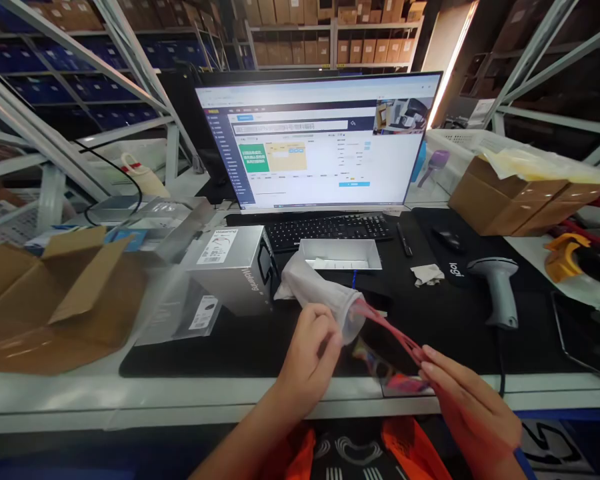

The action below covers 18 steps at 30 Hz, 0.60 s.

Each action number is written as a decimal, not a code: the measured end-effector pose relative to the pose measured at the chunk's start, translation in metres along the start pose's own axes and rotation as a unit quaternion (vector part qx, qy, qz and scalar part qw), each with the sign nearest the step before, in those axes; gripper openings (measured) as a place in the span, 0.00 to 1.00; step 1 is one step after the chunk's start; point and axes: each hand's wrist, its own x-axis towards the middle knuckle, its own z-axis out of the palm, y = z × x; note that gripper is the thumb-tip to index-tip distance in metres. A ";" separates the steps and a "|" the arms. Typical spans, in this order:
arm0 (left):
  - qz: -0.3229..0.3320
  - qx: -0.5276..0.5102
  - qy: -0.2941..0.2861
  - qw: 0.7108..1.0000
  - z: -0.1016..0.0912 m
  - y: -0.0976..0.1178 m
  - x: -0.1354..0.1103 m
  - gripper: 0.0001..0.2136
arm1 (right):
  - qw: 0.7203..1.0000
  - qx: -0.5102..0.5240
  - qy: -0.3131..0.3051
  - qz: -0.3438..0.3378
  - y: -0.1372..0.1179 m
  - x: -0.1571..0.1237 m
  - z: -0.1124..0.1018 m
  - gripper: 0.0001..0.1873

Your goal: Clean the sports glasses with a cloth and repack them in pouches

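Note:
My left hand (313, 353) is closed on the open end of a white cloth pouch (315, 283). Between the fingers of my right hand (467, 397) is a pair of red-framed glasses (391, 328) with a dark, shiny lens side. One red arm of the glasses reaches into the pouch mouth; the lower part is blurred. Behind the pouch lies an open, shallow silver-white box part (340, 255). A grey printed box (237, 267) with a white label stands to the left of the pouch.
At the left is an open cardboard carton (65, 300) beside clear plastic packaging (180, 313). A monitor (320, 147) and keyboard (325, 230) stand behind. Rightward lie a barcode scanner (500, 293), a mouse (449, 239), a pen (404, 240), crumpled paper (427, 275) and a tape dispenser (567, 257).

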 end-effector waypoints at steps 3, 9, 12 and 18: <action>0.028 0.017 -0.007 0.999 -0.004 0.000 0.000 0.07 | 0.997 0.028 -0.051 -0.048 0.001 0.006 -0.003 0.27; 0.036 0.052 -0.028 0.998 -0.006 -0.001 -0.002 0.08 | 0.992 0.001 0.017 0.123 0.002 0.031 0.017 0.13; 0.016 0.062 -0.026 0.998 -0.006 -0.005 -0.007 0.08 | 0.989 0.000 0.038 0.142 0.002 0.031 0.023 0.12; 0.021 0.105 0.041 0.993 -0.030 0.008 0.016 0.11 | 0.997 0.055 -0.043 -0.038 -0.002 0.016 0.015 0.25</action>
